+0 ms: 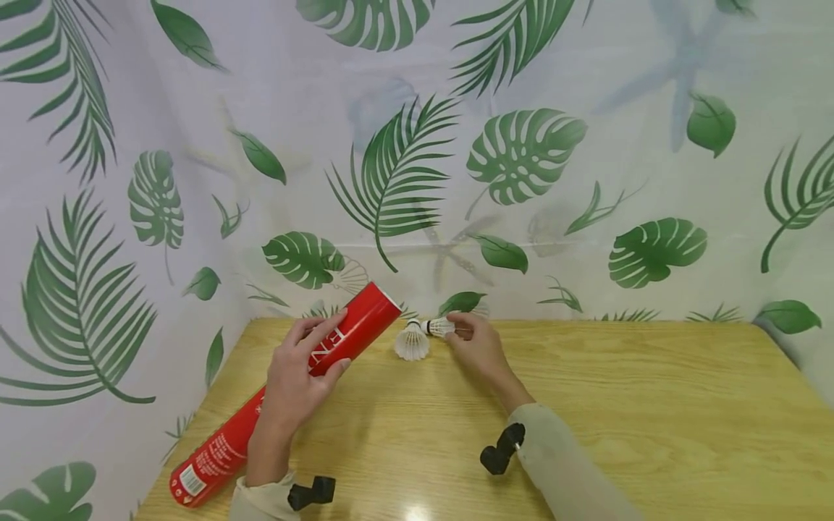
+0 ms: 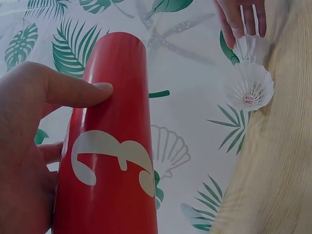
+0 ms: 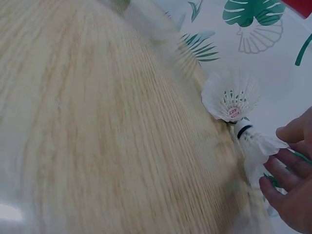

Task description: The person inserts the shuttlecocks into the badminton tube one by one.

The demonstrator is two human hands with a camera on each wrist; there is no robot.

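Note:
My left hand [image 1: 293,376] grips a long red shuttlecock tube [image 1: 368,318] near its upper end, thumb on one side and fingers on the other. The tube slants up to the right, its far end raised. At the back edge of the table, my right hand [image 1: 481,351] has thumb and fingers around the feather skirt of a white shuttlecock [image 3: 253,141] lying on its side. That shuttlecock's dark-banded cork points left. Against it stands a second shuttlecock [image 1: 412,346], its open skirt facing me. In the left wrist view, the thumb [image 2: 97,93] presses the tube's red side.
The wood-grain table [image 1: 586,427] reaches back to a white cloth [image 1: 417,181] printed with green leaves, which hangs right behind the shuttlecocks. More of the cloth hangs along the left side. A black wrist mount [image 1: 503,449] sits on the right sleeve, another [image 1: 313,492] on the left.

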